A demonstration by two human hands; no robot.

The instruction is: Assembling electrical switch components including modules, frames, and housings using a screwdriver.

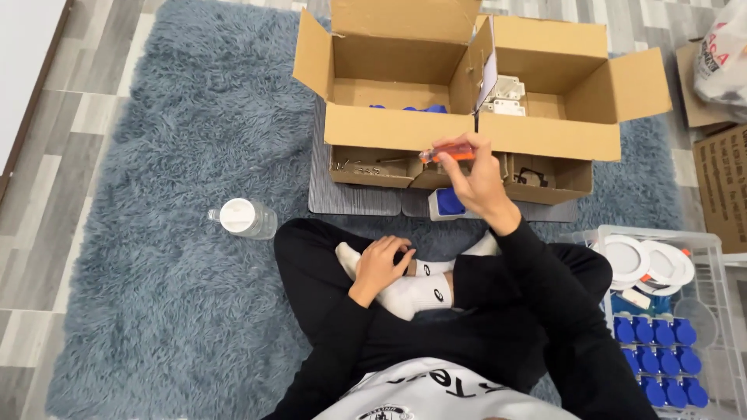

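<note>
On the grey rug (156,257) before my crossed legs stand two open cardboard boxes: the left box (381,85) at twelve o'clock holds blue pieces, the right box (560,93) at one o'clock holds white ones. At four o'clock a clear bin (712,249) carries white discs and rows of blue caps. One capped bottle (243,218) lies at nine o'clock. My right hand (476,175) pinches an orange screwdriver (450,153); my left hand (381,264) curls over my sock.
</note>
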